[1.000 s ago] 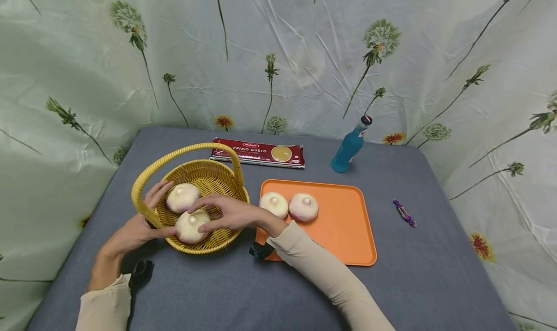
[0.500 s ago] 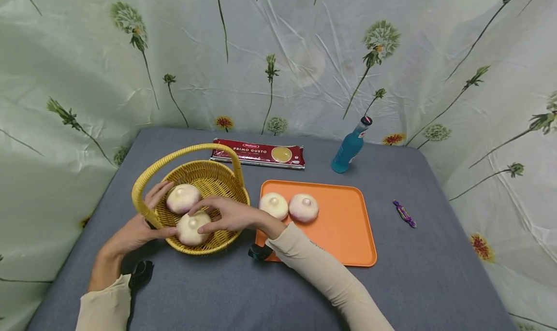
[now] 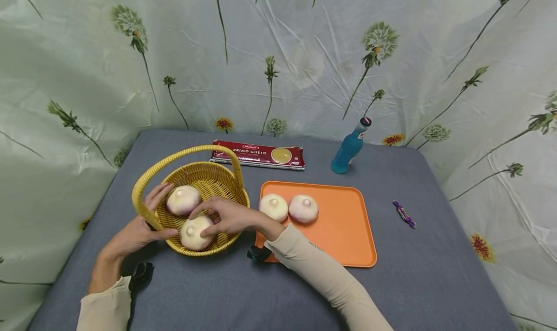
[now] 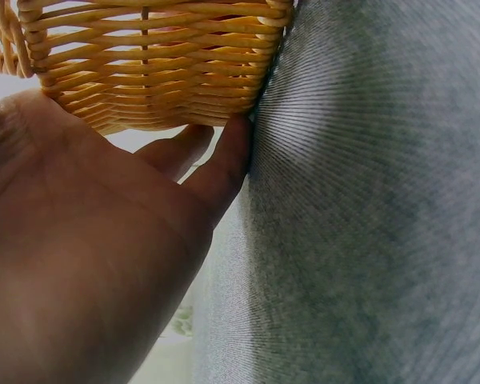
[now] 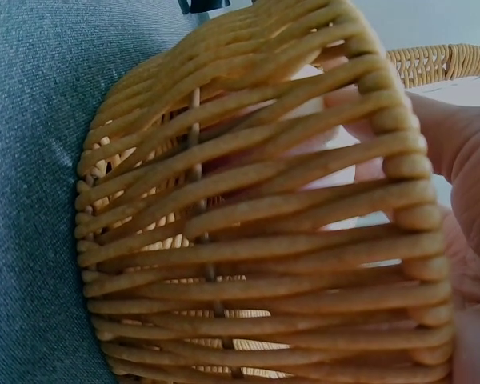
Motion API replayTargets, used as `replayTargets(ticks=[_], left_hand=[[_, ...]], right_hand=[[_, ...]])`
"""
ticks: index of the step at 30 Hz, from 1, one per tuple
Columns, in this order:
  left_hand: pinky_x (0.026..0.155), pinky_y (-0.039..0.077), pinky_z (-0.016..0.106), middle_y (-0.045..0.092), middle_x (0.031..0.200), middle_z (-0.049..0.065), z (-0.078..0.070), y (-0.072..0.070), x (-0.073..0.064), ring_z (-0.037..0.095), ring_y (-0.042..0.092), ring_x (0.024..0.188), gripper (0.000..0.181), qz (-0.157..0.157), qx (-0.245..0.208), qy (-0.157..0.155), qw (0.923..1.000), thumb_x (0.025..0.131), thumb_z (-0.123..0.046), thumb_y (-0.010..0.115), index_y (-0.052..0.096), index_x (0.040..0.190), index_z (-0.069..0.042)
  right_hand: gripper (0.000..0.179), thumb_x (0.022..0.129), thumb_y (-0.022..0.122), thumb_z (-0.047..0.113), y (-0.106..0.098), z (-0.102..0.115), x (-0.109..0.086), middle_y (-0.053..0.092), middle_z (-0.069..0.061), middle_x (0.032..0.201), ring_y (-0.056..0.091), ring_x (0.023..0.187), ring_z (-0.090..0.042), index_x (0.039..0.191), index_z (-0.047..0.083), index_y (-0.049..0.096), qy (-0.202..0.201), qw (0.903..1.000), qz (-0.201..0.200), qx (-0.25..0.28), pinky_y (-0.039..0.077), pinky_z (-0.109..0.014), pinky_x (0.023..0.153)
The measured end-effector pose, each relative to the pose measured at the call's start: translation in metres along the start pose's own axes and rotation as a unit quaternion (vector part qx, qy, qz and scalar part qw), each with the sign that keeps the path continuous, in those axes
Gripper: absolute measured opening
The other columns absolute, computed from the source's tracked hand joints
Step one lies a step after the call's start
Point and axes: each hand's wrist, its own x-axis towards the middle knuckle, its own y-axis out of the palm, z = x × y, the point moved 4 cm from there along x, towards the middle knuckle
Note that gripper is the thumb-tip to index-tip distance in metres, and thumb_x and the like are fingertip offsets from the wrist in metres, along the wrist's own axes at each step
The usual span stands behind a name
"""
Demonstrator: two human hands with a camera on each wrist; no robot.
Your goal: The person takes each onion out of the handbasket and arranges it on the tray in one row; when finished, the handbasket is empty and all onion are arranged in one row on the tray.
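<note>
A yellow wicker basket with a tall arched handle stands at the left of the table. My left hand grips its left side, thumb at the rim and fingers along the outer wall; the left wrist view shows these fingers low against the weave. Reaching over the right rim, my right hand holds a pale turnip from above, inside the basket near its front. Behind that one lies a second turnip with a purplish underside. Through the weave in the right wrist view, the turnips show only in part.
An orange tray right of the basket bears two more turnips at its left end, close to my right forearm. Behind stand a red spaghetti packet and a blue bottle. A purple wrapped candy lies at the right.
The turnip in my right hand has shifted slightly right and toward the front of the basket, apart from the other turnip. My left hand keeps its place on the basket.
</note>
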Motion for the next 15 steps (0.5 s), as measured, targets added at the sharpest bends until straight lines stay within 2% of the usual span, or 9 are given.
replayTargets(ticks=[2,6,8,9,11,12,15], left_hand=[[0.112,0.000,0.064,-0.006,0.166,0.008,0.0000,0.0000,-0.0002,0.023,-0.006,0.151,0.109,0.000,-0.001,-0.004,1.0000,0.080,0.003,0.078,0.011,0.163,-0.021],[0.116,0.002,0.055,-0.005,0.166,0.005,0.0008,-0.0002,-0.0008,0.018,-0.005,0.151,0.108,-0.002,0.003,-0.014,0.9999,0.081,0.002,0.078,0.011,0.163,-0.023],[0.116,0.003,0.053,-0.005,0.166,0.005,0.0006,-0.0003,-0.0010,0.016,-0.004,0.151,0.108,-0.001,0.003,-0.013,0.9999,0.081,0.003,0.077,0.012,0.163,-0.023],[0.118,0.004,0.047,-0.005,0.166,0.005,0.0006,-0.0004,-0.0011,0.015,-0.003,0.150,0.108,-0.003,0.005,-0.013,0.9999,0.081,0.003,0.078,0.012,0.162,-0.023],[0.118,0.003,0.047,-0.005,0.166,0.006,-0.0004,-0.0003,-0.0012,0.016,-0.003,0.150,0.108,-0.001,0.005,-0.007,1.0000,0.081,0.003,0.077,0.011,0.163,-0.021],[0.118,0.005,0.039,-0.004,0.166,0.007,-0.0005,-0.0002,-0.0011,0.016,-0.003,0.150,0.108,-0.001,0.007,-0.006,1.0000,0.081,0.003,0.077,0.011,0.163,-0.021],[0.116,0.007,0.031,-0.004,0.166,0.008,-0.0011,-0.0001,-0.0008,0.018,-0.002,0.150,0.107,-0.001,0.012,-0.003,0.9999,0.081,0.002,0.078,0.012,0.163,-0.020]], right_hand=[[0.041,0.092,0.074,0.020,0.0007,-0.0001,0.0005,0.058,-0.001,0.137,0.052,0.112,-0.004,0.130,0.013,0.063,-0.002,0.9999,0.010,-0.009,0.046,-0.020,0.094],[0.046,0.093,0.073,0.019,0.0017,0.0017,0.0008,0.058,-0.001,0.138,0.052,0.112,-0.003,0.136,0.013,0.059,-0.016,0.9993,0.033,-0.008,0.043,-0.017,0.094],[0.048,0.092,0.074,0.017,0.0017,0.0032,0.0006,0.057,-0.003,0.140,0.051,0.114,-0.003,0.138,0.012,0.058,-0.026,0.9988,0.040,-0.005,0.041,-0.015,0.095],[0.050,0.092,0.074,0.016,0.0016,0.0044,0.0006,0.057,-0.004,0.140,0.051,0.115,-0.004,0.138,0.011,0.058,-0.034,0.9986,0.041,-0.005,0.041,-0.015,0.096],[0.052,0.091,0.076,0.016,0.0014,0.0058,0.0003,0.057,-0.006,0.139,0.050,0.115,-0.005,0.139,0.009,0.058,-0.045,0.9980,0.041,-0.018,0.040,-0.015,0.096],[0.053,0.090,0.076,0.017,0.0012,0.0066,-0.0002,0.057,-0.007,0.138,0.049,0.114,-0.006,0.139,0.009,0.058,-0.049,0.9977,0.040,-0.025,0.039,-0.016,0.096],[0.055,0.089,0.077,0.020,0.0007,0.0081,-0.0013,0.057,-0.006,0.137,0.047,0.111,-0.008,0.140,0.009,0.057,-0.055,0.9967,0.034,-0.048,0.037,-0.018,0.094]])
